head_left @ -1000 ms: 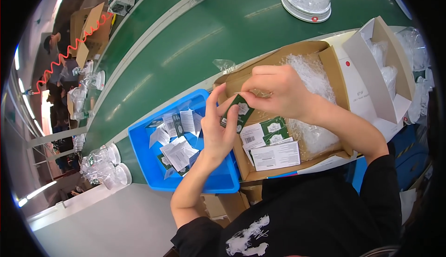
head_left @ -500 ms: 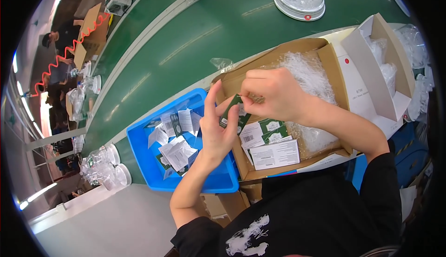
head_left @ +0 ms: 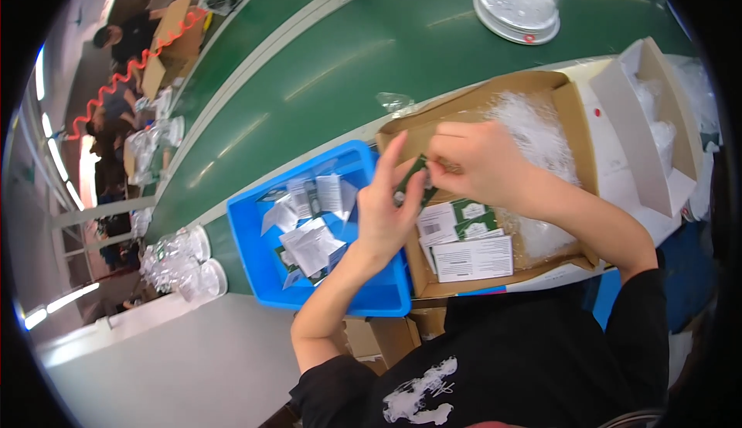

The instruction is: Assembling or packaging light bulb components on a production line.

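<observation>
My left hand (head_left: pixel 384 215) holds a small dark green card (head_left: pixel 418 173) between thumb and fingers, its index finger pointing up. Close against the card's upper edge, the fingertips of my right hand (head_left: pixel 483 159) are pinched together. A tan, string-like bit shows at those fingertips, too small to make out. Both hands are above a shallow cardboard box (head_left: pixel 433 125). Inside it lie white printed cards (head_left: pixel 475 259), green cards (head_left: pixel 473 213) and a heap of white shredded filler (head_left: pixel 533 130).
Left of the box stands a blue bin (head_left: pixel 251 269) with folded papers and green cards. A clear dome (head_left: pixel 516 10) on a white base sits on the green table (head_left: pixel 309 95). More clear jars (head_left: pixel 202 273) lie at left. An open white box (head_left: pixel 638 126) stands at right.
The whole view has shifted, so the scene sits a little further right. My left hand has tilted the green card so that it appears narrower. Both hands stay together over the box.
</observation>
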Demonstrator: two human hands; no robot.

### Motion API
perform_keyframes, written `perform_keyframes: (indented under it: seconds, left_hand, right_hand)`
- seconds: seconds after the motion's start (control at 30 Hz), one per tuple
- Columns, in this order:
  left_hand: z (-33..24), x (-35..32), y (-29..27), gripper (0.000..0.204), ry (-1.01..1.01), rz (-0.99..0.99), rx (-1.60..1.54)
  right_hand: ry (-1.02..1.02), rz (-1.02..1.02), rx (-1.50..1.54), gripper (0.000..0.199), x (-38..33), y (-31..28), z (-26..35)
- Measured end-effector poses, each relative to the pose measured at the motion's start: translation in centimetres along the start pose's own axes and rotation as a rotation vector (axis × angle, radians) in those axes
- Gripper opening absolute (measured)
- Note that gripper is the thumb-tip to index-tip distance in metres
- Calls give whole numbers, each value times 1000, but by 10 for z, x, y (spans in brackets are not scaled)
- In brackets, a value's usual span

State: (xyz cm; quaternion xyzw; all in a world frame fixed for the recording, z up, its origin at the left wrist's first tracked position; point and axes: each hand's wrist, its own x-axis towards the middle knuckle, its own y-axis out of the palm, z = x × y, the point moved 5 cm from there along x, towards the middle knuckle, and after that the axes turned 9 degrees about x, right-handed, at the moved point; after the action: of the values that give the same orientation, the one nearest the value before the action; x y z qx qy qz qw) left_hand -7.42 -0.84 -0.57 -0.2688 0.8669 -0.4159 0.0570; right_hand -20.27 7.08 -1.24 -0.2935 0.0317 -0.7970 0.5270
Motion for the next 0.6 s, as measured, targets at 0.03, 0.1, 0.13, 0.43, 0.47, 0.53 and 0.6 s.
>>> perform_keyframes:
  seconds: [0.03,0.1,0.13,0.43,0.47,0.53,0.6]
  left_hand:
    - [1,-1,-1,57,14,-8,-2]
    - [4,-3,6,58,70,-2,56]
    - [6,-3,10,59,76,19,45]
    - [-2,-3,-5,54,201,-44,-121]
    - [-3,-3,-6,53,179,34,-196]
    - [-7,0,-12,46,194,104,-254]
    - [2,-1,-12,46,214,84,-329]
  right_hand:
    - [6,1,-25,13,0,2,-1]
    - [33,15,-48,14,-2,5,-5]
    - [54,27,-45,14,-3,5,-6]
    - [97,-78,56,9,3,-5,0]
    - [105,-84,45,8,4,-7,0]
    - [94,-91,36,8,4,-10,5]
    - [214,-56,130,9,4,-11,5]
